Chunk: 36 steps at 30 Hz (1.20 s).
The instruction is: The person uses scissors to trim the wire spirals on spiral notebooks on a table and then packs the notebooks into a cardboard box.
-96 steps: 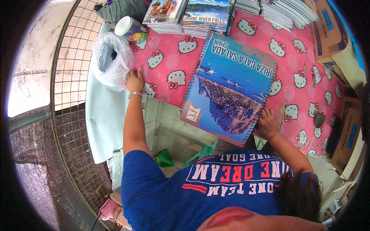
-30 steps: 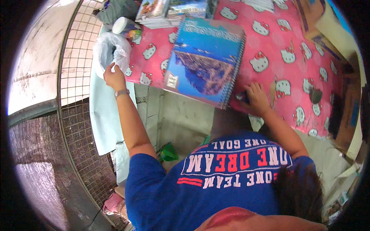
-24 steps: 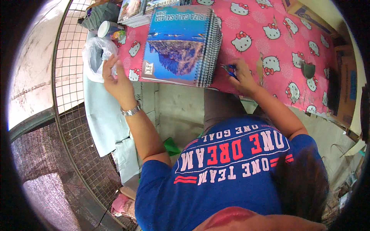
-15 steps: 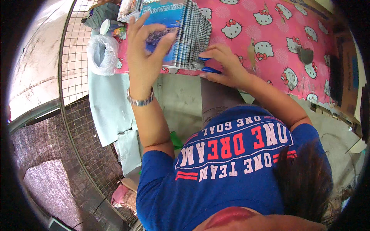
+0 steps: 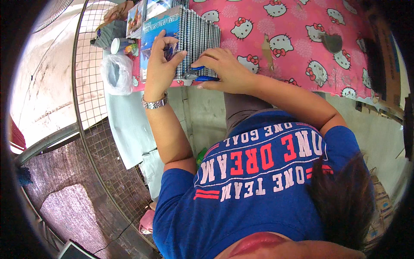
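A thick stack of spiral-bound notebooks point(image 5: 161, 26) with a blue picture cover lies near the table's front edge, coils facing right. On the top cover rests my left hand point(image 5: 163, 62), its fingers bent but apart and the thumb at the coil side. My right hand point(image 5: 226, 69) is closed around blue-handled pliers point(image 5: 207, 78), the handles spread. Their metal jaws are at the near end of the coils; whether they grip a wire is too small to tell.
Behind the stack lie more picture-covered notebooks point(image 5: 134, 19). To the left are a clear plastic bag point(image 5: 117, 74), a white-lidded container point(image 5: 115, 45) and a grey cloth bundle point(image 5: 110, 34). A pink patterned cover point(image 5: 293, 26) spreads over the table. A wire mesh point(image 5: 88, 64) stands at the left.
My left hand has come down from above the stack onto the cover. The pliers in my right hand have shifted left in view along with the stack as the view moved.
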Each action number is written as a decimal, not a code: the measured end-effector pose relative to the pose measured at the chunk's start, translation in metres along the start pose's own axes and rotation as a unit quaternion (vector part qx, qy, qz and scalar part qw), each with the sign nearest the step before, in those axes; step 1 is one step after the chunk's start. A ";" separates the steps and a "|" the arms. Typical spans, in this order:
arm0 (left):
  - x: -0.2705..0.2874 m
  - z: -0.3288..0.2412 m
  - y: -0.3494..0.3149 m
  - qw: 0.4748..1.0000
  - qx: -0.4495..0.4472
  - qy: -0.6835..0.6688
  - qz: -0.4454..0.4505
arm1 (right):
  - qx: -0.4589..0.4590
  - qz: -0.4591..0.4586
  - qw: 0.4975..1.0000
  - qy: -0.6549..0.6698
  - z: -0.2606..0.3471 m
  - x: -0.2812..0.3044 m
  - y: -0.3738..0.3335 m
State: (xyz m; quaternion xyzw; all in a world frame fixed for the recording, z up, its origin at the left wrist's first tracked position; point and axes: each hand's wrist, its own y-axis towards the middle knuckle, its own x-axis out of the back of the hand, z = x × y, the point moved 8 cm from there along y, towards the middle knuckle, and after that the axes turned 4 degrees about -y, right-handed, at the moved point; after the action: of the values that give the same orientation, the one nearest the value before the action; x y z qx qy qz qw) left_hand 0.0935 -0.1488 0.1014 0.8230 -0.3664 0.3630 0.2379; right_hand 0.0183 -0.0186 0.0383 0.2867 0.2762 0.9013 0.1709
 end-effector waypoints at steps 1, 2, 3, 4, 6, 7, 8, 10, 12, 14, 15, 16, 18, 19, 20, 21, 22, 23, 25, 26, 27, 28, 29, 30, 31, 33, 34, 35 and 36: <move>0.000 -0.002 0.001 1.000 -0.014 0.006 0.001 | 0.000 0.005 1.000 0.003 -0.001 -0.001 0.001; 0.000 -0.002 0.001 1.000 -0.016 0.006 0.002 | -0.001 0.010 1.000 0.007 -0.001 -0.002 0.001; 0.000 -0.002 0.001 1.000 -0.018 0.006 0.004 | -0.011 0.018 1.000 0.005 -0.001 -0.004 0.002; 0.000 0.000 0.001 1.000 -0.009 0.002 0.006 | -0.020 0.027 0.999 0.004 -0.002 -0.006 0.002; 0.000 0.004 0.001 1.000 0.002 -0.009 0.009 | -0.098 0.103 0.987 0.075 -0.007 -0.014 0.006; 0.000 0.005 0.000 1.000 0.005 -0.013 0.010 | -0.167 0.169 0.960 0.148 -0.012 -0.021 0.003; -0.001 0.005 -0.001 1.000 0.006 -0.015 0.014 | -0.235 0.232 0.918 0.219 -0.014 -0.027 -0.001; -0.003 0.003 -0.002 1.000 0.007 -0.012 0.019 | -0.291 0.266 0.882 0.258 -0.015 -0.029 -0.005; -0.003 -0.002 -0.001 1.000 -0.004 -0.002 0.023 | -0.222 0.205 0.929 0.213 -0.016 -0.020 0.003; -0.003 -0.003 -0.001 0.999 -0.017 0.013 0.025 | -0.018 0.040 0.996 0.075 -0.003 0.003 0.010; -0.002 -0.003 -0.002 0.999 -0.021 0.021 0.024 | -0.003 0.036 0.999 0.034 -0.002 0.004 0.008; -0.002 -0.002 -0.002 0.999 -0.023 0.030 0.021 | 0.013 0.031 0.999 -0.007 -0.001 0.006 0.007; -0.002 0.001 -0.003 0.999 -0.017 0.030 0.022 | -0.005 0.063 0.998 -0.025 -0.001 0.004 0.008; -0.003 0.002 -0.004 0.999 -0.008 0.022 0.025 | -0.038 0.099 0.994 -0.001 -0.005 -0.001 0.008; -0.003 0.000 -0.003 0.999 -0.009 0.022 0.024 | -0.070 0.134 0.988 0.023 -0.008 -0.002 0.009; -0.004 0.000 -0.003 0.999 -0.007 0.021 0.023 | -0.177 0.216 0.954 0.110 -0.015 -0.010 0.007; -0.004 -0.001 -0.004 0.999 -0.014 0.026 0.019 | -0.279 0.293 0.894 0.194 -0.017 -0.016 0.004; -0.004 -0.003 -0.003 0.999 -0.025 0.031 0.016 | -0.373 0.359 0.811 0.272 -0.016 -0.023 -0.006; -0.005 -0.011 -0.004 0.995 -0.051 0.084 0.012 | -0.227 0.231 0.928 0.187 -0.023 -0.017 0.000; -0.006 -0.014 -0.004 0.992 -0.063 0.111 0.008 | -0.147 0.162 0.966 0.140 -0.019 -0.009 0.004; -0.005 -0.011 -0.003 0.994 -0.055 0.092 0.010 | -0.109 0.143 0.977 0.112 -0.020 -0.007 0.002; -0.005 -0.008 -0.002 0.996 -0.047 0.073 0.012 | -0.071 0.123 0.986 0.084 -0.021 -0.004 0.001; -0.006 -0.005 -0.001 0.998 -0.039 0.053 0.016 | -0.035 0.103 0.992 0.056 -0.016 0.000 0.002; -0.006 -0.003 -0.002 0.998 -0.034 0.052 0.016 | -0.042 0.113 0.992 0.038 -0.017 -0.001 0.000; -0.006 -0.002 -0.002 0.998 -0.030 0.051 0.016 | -0.049 0.124 0.991 0.020 -0.017 -0.003 0.000; -0.006 0.002 -0.002 0.999 -0.024 0.037 0.013 | -0.055 0.131 0.990 0.017 -0.017 -0.001 0.001; -0.005 0.000 -0.001 0.999 -0.031 0.039 0.013 | -0.056 0.128 0.990 0.033 -0.018 0.000 0.001; -0.005 -0.002 -0.002 0.998 -0.036 0.042 0.013 | -0.056 0.126 0.989 0.050 -0.019 0.001 0.000; -0.005 -0.004 -0.002 0.998 -0.041 0.045 0.012 | -0.047 0.120 0.991 0.031 -0.019 0.002 0.000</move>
State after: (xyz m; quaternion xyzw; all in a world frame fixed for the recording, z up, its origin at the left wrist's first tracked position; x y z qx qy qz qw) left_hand 0.0909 -0.1429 0.0993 0.7911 -0.3796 0.3870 0.2832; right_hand 0.0054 -0.0255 0.0263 0.2814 0.2023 0.9357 0.0667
